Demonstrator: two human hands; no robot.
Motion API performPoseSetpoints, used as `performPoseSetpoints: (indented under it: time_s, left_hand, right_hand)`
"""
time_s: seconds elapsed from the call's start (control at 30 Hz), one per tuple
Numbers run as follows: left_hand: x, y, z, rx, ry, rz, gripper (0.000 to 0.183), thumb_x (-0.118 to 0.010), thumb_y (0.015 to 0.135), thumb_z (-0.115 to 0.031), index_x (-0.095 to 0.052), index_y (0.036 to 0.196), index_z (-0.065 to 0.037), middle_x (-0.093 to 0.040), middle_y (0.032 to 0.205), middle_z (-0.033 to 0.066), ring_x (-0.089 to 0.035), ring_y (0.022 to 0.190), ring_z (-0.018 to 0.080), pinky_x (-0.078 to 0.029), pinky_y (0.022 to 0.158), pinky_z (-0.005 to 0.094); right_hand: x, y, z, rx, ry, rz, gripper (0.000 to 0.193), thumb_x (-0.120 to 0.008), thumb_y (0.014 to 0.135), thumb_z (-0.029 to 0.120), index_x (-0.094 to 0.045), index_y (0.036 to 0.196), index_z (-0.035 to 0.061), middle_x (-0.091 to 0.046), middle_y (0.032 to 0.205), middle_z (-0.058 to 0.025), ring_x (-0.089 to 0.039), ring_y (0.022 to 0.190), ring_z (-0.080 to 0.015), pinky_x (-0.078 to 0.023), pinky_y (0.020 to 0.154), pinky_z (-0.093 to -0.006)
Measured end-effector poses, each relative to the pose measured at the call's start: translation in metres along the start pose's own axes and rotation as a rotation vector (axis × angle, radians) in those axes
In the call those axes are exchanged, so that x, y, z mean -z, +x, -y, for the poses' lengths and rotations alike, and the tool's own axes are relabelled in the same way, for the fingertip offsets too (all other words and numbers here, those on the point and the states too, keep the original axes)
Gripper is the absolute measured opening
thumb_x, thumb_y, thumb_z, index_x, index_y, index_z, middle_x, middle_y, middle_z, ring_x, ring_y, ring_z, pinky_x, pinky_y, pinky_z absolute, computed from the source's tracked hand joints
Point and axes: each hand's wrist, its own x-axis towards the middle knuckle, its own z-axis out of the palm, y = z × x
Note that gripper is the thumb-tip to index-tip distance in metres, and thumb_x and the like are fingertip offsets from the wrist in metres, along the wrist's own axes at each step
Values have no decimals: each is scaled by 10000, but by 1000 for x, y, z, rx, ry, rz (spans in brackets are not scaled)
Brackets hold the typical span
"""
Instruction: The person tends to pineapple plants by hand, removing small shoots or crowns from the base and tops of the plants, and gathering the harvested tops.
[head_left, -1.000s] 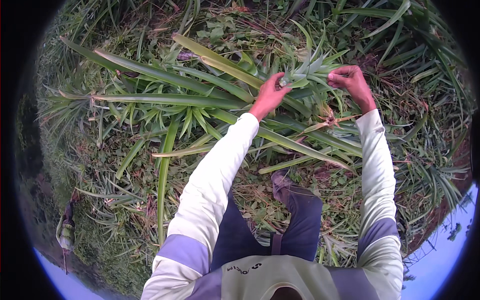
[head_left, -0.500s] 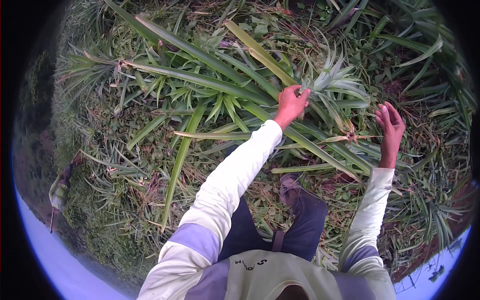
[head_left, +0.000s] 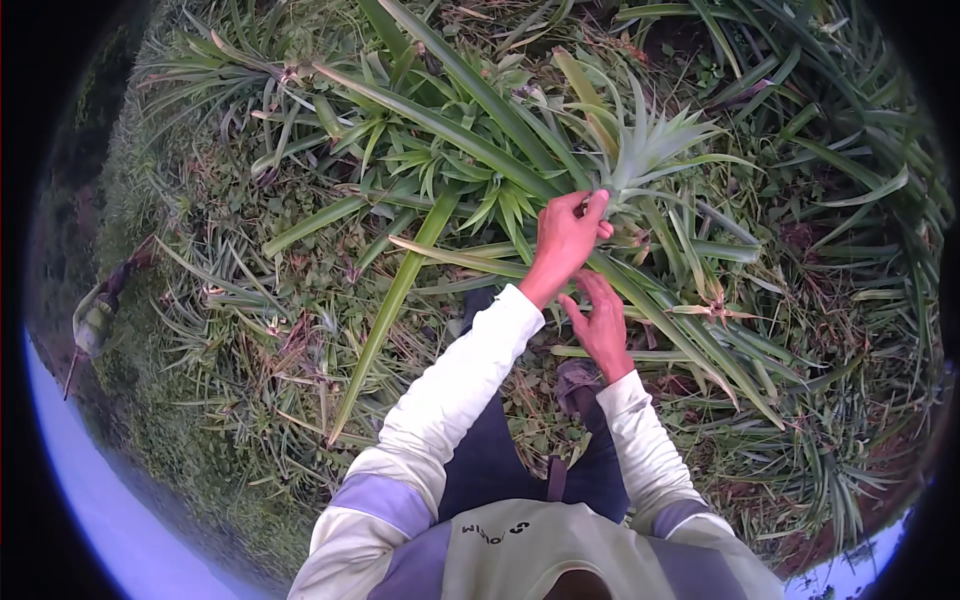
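Note:
A pale green, spiky pineapple plant (head_left: 645,150) rises in front of me, just right of the middle. At the base of its leaves my left hand (head_left: 568,238) is closed, thumb and fingers pinched on it. The fingers cover exactly which part they grip. Below and a little to the right, my right hand (head_left: 602,325) is open, fingers stretched and thumb apart, holding nothing. It is close under my left wrist, beside long green leaves (head_left: 660,310) that slope down to the right.
Long cut-looking leaves (head_left: 395,320) and smaller pineapple plants (head_left: 460,165) spread to the left. Dense leaves (head_left: 880,180) stand along the right. Weeds and dry stalks cover the ground. Another person (head_left: 95,320) is at the far left. My shoe (head_left: 578,385) shows below my right hand.
My right hand has swung left, from the plant's right side to below my left wrist. My left hand stays pinched at the plant's base. The view has shifted slightly.

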Motion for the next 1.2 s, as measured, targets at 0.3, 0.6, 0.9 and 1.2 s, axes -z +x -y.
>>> performPoseSetpoints:
  time_s: [0.3, 0.6, 0.9, 1.2]
  left_hand:
    - [102, -58, 9, -6, -150, -4, 340, -532, 1021, -256, -654, 954, 55, -654, 787, 80, -607, 649, 104, -501, 623, 236]
    - [155, -109, -12, 63, -202, -62, 323, -540, 1016, -247, -649, 1025, 57, -682, 832, 124, -608, 624, 117, -495, 579, 241]
    - [174, -148, 6, 153, -147, -52, 319, -548, 1009, -200, -616, 1143, 82, -690, 827, 157, -621, 610, 129, -514, 562, 253]
    - [185, -175, 0, 229, -202, -44, 324, -539, 1012, -167, -585, 1205, 89, -687, 825, 165, -606, 595, 130, -500, 538, 254]
  right_hand:
    - [-119, 101, -22, 0, 77, 500, 515, -641, 827, 160, -520, 1321, 77, -489, 1340, -189, -536, 1128, -372, -449, 962, -433]
    - [-196, 169, -43, 525, -608, 41, 621, -592, 866, 180, -368, 1443, 127, -341, 1497, -146, -459, 1282, -342, -422, 1046, -449]
    - [-207, 194, -42, 523, -790, -67, 425, -562, 862, 128, -520, 1277, 47, -523, 1296, -151, -555, 1147, -343, -517, 913, -404]
    - [-202, 192, -43, 377, -611, 41, 298, -561, 828, 103, -619, 1099, -7, -591, 1070, -202, -589, 1073, -340, -513, 894, -479]
